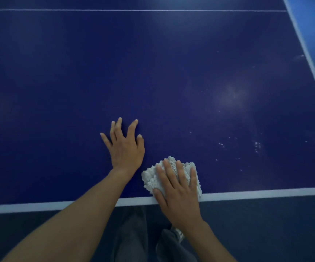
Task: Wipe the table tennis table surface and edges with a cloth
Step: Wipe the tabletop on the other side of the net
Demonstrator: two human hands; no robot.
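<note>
The dark blue table tennis table (152, 72) fills most of the view, with a white line along its near edge (266, 193) and another down its right edge (308, 59). A folded white terry cloth (152, 178) lies on the surface just inside the near line. My right hand (179, 188) presses flat on the cloth with straight fingers. To the left of the cloth, my left hand (126, 146) rests flat on the bare surface, fingers spread.
White specks and a dusty smudge (230, 95) mark the right part of the surface. A thin white centre line (134, 10) runs across the far side. Below the near edge I see the dark floor and grey trouser legs (134, 239).
</note>
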